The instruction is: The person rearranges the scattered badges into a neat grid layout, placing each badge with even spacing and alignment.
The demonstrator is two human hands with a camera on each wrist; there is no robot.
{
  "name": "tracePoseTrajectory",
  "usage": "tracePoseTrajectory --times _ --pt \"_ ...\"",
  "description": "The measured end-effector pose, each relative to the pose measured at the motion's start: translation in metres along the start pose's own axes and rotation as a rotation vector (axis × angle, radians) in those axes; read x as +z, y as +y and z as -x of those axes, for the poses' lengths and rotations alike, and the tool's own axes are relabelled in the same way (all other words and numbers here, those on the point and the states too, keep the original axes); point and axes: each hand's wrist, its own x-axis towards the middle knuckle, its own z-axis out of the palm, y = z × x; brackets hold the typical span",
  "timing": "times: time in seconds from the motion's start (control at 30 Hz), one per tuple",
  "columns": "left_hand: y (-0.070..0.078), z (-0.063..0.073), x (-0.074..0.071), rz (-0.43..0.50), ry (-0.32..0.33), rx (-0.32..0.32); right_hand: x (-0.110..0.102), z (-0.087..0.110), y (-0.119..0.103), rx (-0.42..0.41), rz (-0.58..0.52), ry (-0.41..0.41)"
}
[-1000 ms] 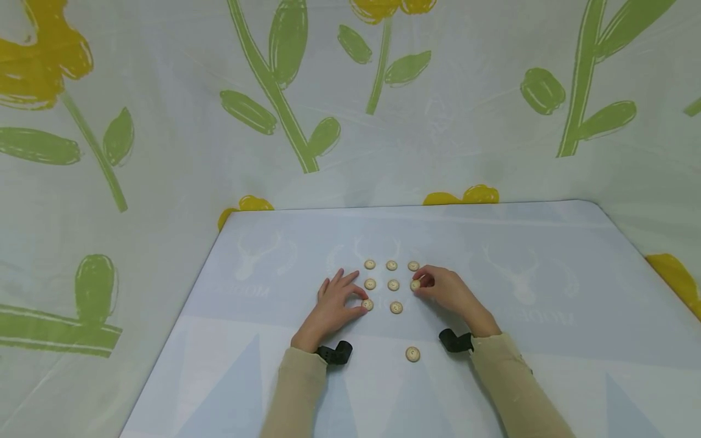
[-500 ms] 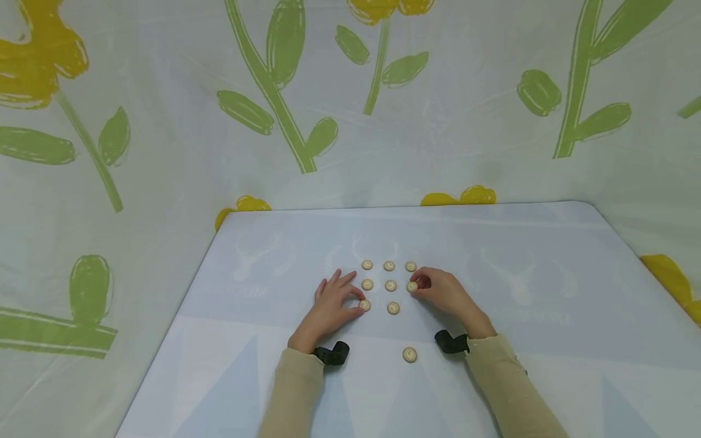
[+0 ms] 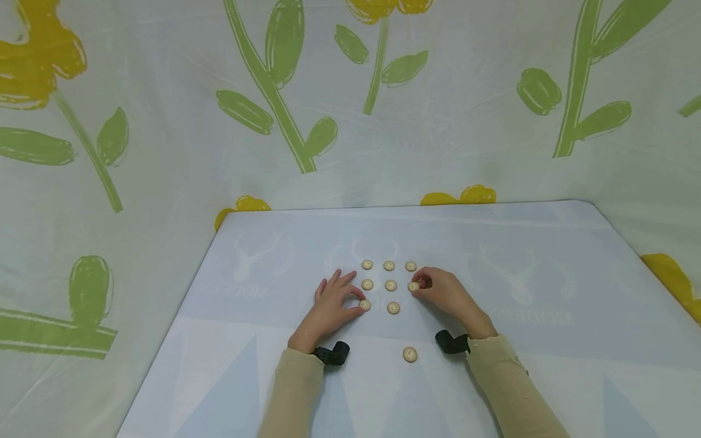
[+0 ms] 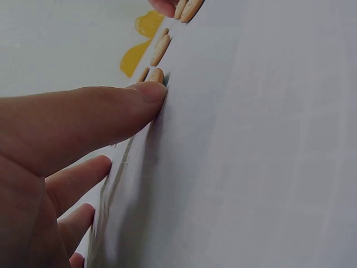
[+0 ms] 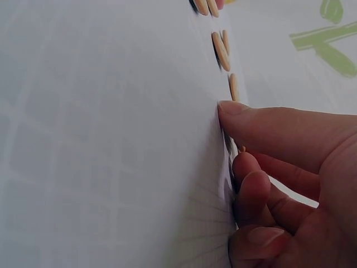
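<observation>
Round wooden buttons lie in rows on the table. My left hand [image 3: 331,309] pinches the front-left button [image 3: 364,305] between thumb and index finger, its other fingers spread toward the back. At the right end of the middle row, my right hand [image 3: 442,292] holds another button [image 3: 413,286] between thumb and fingertips. Three buttons form the back row, among them a middle one [image 3: 389,266]. Between the hands lie a middle-row button [image 3: 390,285] and a front-row button [image 3: 393,308]. In the right wrist view the thumb [image 5: 262,125] hides most of the held button.
One more button [image 3: 410,354] lies apart, nearer the body, between the forearms. The pale patterned table [image 3: 493,243] ends at the back against a flower-print cloth [image 3: 454,134]. Each wrist wears a black camera, such as the left one [image 3: 333,353].
My right hand and its button have shifted very slightly to the right within the last half second. The left hand keeps its hold, and the other buttons stay in place.
</observation>
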Motion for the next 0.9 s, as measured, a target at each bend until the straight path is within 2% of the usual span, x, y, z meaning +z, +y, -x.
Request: tracePoseTrajectory --times 0.43,0.9 --pt "0.0028 0.0022 -0.0031 0.012 0.005 0.022 -0.0007 0.0001 0.0005 -0.002 -0.008 0.002" --pt "0.0013 0.0007 -0.002 0.013 -0.005 0.012 -0.0021 -0.0005 -0.0004 0.027 -0.006 -0.014"
